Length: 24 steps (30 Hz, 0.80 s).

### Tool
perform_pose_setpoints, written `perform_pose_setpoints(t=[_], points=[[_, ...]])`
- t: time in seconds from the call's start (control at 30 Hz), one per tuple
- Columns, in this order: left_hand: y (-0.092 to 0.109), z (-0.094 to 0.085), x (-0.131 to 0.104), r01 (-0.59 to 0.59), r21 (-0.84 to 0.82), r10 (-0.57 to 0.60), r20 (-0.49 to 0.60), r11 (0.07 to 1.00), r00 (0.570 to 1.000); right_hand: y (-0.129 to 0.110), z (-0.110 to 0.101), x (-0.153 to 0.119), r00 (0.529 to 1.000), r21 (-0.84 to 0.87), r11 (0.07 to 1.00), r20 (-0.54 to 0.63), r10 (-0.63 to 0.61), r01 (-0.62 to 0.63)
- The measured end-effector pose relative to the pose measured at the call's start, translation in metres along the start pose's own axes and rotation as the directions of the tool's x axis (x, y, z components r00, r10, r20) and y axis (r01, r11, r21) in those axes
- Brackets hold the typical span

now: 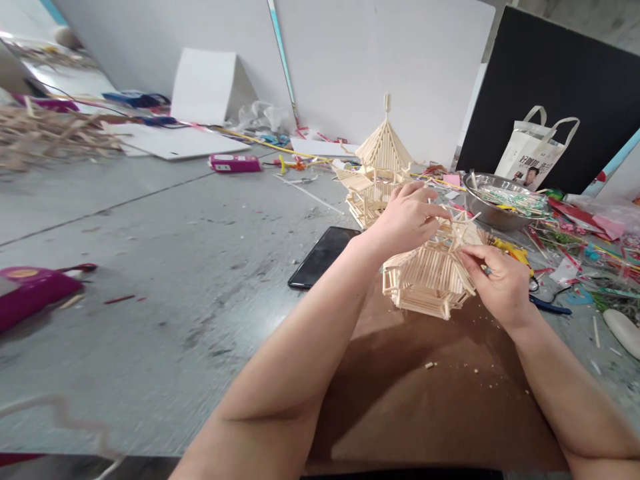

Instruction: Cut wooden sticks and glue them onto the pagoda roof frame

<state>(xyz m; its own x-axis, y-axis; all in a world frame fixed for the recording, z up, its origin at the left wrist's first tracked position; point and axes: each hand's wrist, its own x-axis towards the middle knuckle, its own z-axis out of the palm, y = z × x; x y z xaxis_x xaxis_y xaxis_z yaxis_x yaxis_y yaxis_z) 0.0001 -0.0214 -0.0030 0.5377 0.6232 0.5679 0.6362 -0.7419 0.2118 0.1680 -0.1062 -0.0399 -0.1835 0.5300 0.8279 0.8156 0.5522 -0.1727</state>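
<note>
A small pavilion-like model [430, 277] of pale wooden sticks stands on a brown board [425, 400]. My left hand [411, 217] reaches over its upper part, fingers spread and bent; the fingertips are near the top sticks, and nothing shows in its grasp. At the model's right side is my right hand [495, 277], thumb and forefinger pinched at the sloping roof edge; what they hold, if anything, is too small to tell. Behind my left hand rises a taller stick model [383, 150] with a pointed roof, partly hidden by that hand.
A black phone [323, 257] lies left of the board. Farther right are a metal bowl [505, 207] of sticks, yellow-handled pliers [513, 253] and scattered scraps. A purple tool [37, 293] is at the left; a pink box [235, 163] sits farther back.
</note>
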Motion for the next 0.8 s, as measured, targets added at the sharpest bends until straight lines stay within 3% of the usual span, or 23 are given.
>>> perform_pose_setpoints(t=[0.8], points=[[-0.0019, 0.0025, -0.0010, -0.034, 0.037, 0.035, -0.033, 0.999, 0.999, -0.0012, 0.0005, 0.0009, 0.996, 0.071, 0.993, 0.010, 0.094, -0.094]])
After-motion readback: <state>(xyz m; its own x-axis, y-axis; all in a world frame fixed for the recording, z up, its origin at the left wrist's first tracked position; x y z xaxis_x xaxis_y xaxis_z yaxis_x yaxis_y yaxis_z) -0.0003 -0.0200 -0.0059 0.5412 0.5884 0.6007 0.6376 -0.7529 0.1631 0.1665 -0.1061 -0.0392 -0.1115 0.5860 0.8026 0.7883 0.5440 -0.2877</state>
